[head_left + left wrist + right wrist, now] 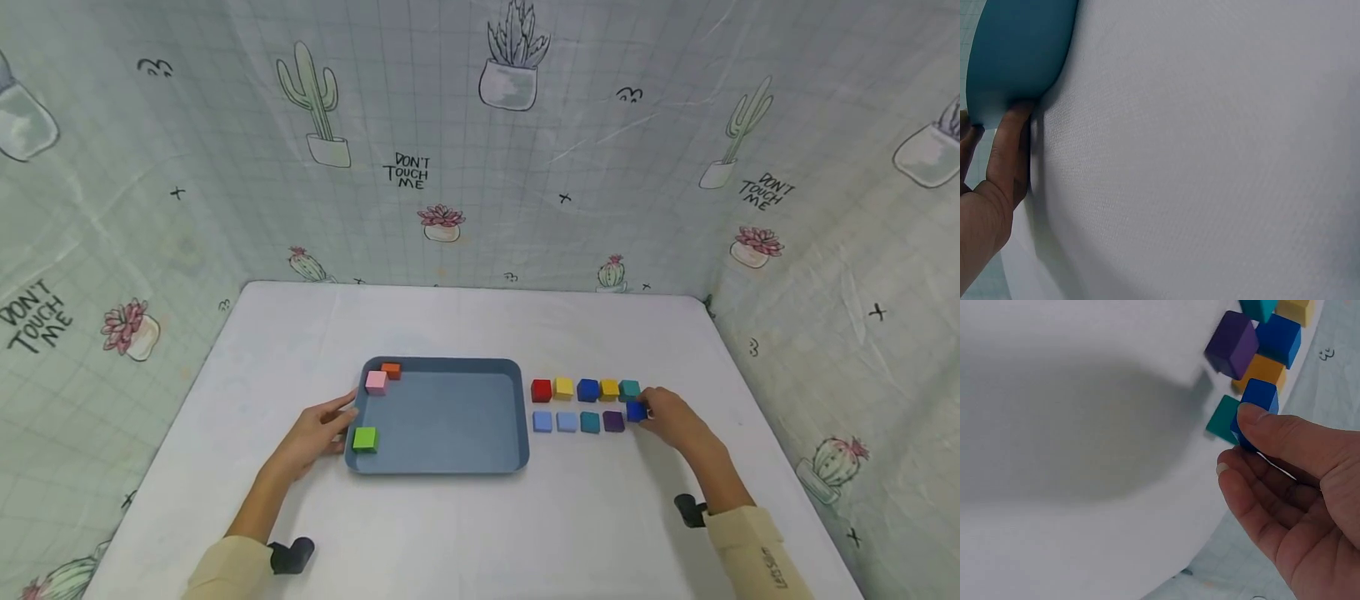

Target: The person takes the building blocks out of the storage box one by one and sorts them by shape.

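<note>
In the head view my left hand (318, 429) lies against the left end of a blue-grey tray (442, 467), its fingers fairly straight and touching the outer wall. The left wrist view shows fingertips on the tray's side (1019, 56). Inside the tray are an orange block (392, 371), a pink block (377, 382) and a green block (365, 440). My right hand (672, 418) pinches a blue block (1260, 395) between thumb and fingers, at the right end of the near block row. Behind it sits a teal block (1221, 417), partly covered in the right wrist view.
Right of the tray, two rows of blocks include a red block (542, 390), a yellow block (563, 388), a light-blue block (542, 422) and a purple block (613, 422). A white cloth covers the table (465, 533); cactus-print sheets (525, 233) hang around it.
</note>
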`<state>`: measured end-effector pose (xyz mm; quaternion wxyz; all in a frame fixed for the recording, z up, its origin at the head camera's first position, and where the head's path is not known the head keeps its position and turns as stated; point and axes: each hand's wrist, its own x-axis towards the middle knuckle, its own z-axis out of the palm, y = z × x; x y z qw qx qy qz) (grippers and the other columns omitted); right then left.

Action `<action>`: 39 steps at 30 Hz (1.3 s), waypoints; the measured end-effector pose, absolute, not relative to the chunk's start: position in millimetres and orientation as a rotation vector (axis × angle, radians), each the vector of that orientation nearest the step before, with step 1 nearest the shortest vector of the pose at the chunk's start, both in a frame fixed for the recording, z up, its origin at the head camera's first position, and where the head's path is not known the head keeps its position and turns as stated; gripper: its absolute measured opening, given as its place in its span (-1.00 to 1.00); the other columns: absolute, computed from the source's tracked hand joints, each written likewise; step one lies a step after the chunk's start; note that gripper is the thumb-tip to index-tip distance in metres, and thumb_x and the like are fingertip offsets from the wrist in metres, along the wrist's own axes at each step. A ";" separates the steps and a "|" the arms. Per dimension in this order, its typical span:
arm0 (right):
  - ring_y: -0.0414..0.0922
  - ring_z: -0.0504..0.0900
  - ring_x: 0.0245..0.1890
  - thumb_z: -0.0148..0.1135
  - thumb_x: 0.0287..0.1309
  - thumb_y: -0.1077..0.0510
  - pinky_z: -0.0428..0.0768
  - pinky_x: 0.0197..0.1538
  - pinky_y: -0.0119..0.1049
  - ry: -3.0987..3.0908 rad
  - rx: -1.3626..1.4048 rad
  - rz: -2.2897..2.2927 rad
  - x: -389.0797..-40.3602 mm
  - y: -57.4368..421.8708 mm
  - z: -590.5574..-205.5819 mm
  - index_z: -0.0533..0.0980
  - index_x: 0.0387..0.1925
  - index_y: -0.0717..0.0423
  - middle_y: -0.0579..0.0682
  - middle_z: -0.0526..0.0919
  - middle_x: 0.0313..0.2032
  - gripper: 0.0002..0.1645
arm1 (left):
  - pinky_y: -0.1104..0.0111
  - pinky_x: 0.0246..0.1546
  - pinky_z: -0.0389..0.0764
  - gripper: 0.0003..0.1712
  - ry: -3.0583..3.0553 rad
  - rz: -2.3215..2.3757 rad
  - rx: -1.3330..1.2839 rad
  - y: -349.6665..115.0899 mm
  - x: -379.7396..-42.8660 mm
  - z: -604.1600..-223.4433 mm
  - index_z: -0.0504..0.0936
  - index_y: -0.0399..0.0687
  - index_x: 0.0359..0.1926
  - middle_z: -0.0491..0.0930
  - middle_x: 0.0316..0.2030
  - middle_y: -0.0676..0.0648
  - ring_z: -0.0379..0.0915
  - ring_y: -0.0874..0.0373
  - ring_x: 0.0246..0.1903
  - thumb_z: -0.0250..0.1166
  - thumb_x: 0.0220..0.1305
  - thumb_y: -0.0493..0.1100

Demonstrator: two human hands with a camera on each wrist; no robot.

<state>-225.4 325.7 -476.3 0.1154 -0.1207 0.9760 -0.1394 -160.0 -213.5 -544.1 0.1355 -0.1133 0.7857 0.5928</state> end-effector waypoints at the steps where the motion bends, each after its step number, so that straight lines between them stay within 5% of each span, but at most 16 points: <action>1: 0.15 0.54 -0.16 0.31 0.02 0.41 0.54 -0.07 0.00 2.857 -0.337 -0.393 -225.1 327.3 -477.3 0.44 -0.09 0.49 0.23 0.55 -0.24 -0.61 | 0.32 -0.23 0.61 -0.31 2.277 1.716 -0.322 -213.7 -160.2 -544.1 0.17 0.01 0.42 0.39 0.04 -0.29 0.42 0.03 -0.17 0.15 0.35 0.02; 31: 0.20 0.52 -0.10 0.29 0.01 0.44 0.50 0.00 0.02 2.896 -0.315 -0.333 -219.7 326.2 -502.7 0.46 -0.08 0.44 0.29 0.53 -0.18 -0.62 | 0.34 -0.23 0.60 -0.29 2.258 1.713 -0.341 -218.9 -147.6 -542.5 0.16 -0.01 0.42 0.36 0.11 -0.31 0.39 0.03 -0.12 0.15 0.34 0.06; 39: 0.24 0.47 -0.02 0.24 0.07 0.41 0.45 0.05 0.08 2.853 -0.222 -0.391 -213.0 328.4 -508.0 0.39 0.06 0.42 0.34 0.49 -0.08 -0.53 | 0.35 -0.23 0.60 -0.29 2.266 1.702 -0.343 -221.4 -146.6 -542.2 0.18 -0.03 0.42 0.36 0.11 -0.30 0.39 0.02 -0.11 0.15 0.34 0.06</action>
